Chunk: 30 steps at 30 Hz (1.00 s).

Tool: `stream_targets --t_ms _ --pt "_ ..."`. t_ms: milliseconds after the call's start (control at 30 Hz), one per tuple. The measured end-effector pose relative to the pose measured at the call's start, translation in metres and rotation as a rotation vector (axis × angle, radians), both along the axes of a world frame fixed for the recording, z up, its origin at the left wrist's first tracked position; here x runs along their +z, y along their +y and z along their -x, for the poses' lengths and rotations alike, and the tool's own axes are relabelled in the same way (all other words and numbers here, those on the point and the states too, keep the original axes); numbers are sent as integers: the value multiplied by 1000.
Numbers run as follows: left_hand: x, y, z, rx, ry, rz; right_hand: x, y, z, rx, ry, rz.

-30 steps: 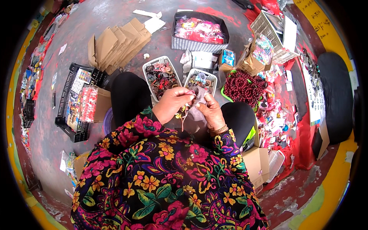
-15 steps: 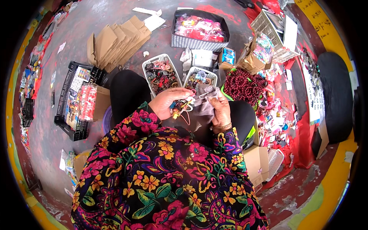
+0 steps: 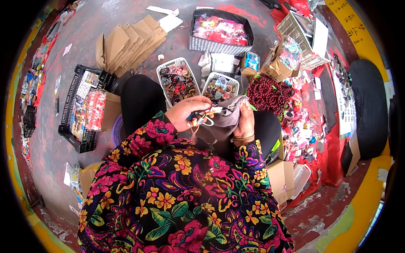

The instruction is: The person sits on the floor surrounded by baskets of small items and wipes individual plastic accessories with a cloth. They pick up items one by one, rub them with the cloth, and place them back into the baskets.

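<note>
My left hand (image 3: 185, 112) is closed around a small bunch of colourful hair ties (image 3: 197, 119), with loops hanging below the fingers. In my right hand (image 3: 245, 122) is a greyish-mauve cloth pouch (image 3: 226, 119), gripped at its right side and sagging between the hands. Something pale bridges the bunch and the pouch's upper edge; its exact form is too small to tell. Just beyond my hands stand two white plastic baskets, a larger basket (image 3: 160, 75) and a smaller basket (image 3: 237, 86), both filled with hair ties. A heap of dark red beads (image 3: 270, 95) lies beyond my right hand.
To the left sits a black crate (image 3: 67, 110) beside a red-and-white packet (image 3: 96, 110). Flattened cardboard (image 3: 130, 44) is stacked at the far left. A patterned bin (image 3: 219, 45) of packaged goods stands far ahead. Loose small goods (image 3: 303, 122) cover red cloth on the right.
The cloth pouch has turned and spread, and my right hand has shifted its grip along it. My left hand stays nearly in place, with the hair ties turned slightly.
</note>
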<state>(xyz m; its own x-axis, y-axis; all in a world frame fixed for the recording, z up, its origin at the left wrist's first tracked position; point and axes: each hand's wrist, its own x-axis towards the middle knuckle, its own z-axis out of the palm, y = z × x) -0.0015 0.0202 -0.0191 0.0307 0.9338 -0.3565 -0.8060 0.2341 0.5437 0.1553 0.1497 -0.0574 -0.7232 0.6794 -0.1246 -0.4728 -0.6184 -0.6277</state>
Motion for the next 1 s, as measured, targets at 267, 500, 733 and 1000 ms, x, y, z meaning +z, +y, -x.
stream_targets --t_ms 267,500,733,1000 --pt "-5 -1 -2 -5 20 80 -1 5 -9 11 144 128" --pt "-2 0 -3 94 2 271 0 7 -12 17 155 156" --pt "-3 -3 1 -96 -26 205 10 5 -11 126 203 62" --pt "-13 -2 -3 102 -80 156 4 -2 -13 481 -107 -309"
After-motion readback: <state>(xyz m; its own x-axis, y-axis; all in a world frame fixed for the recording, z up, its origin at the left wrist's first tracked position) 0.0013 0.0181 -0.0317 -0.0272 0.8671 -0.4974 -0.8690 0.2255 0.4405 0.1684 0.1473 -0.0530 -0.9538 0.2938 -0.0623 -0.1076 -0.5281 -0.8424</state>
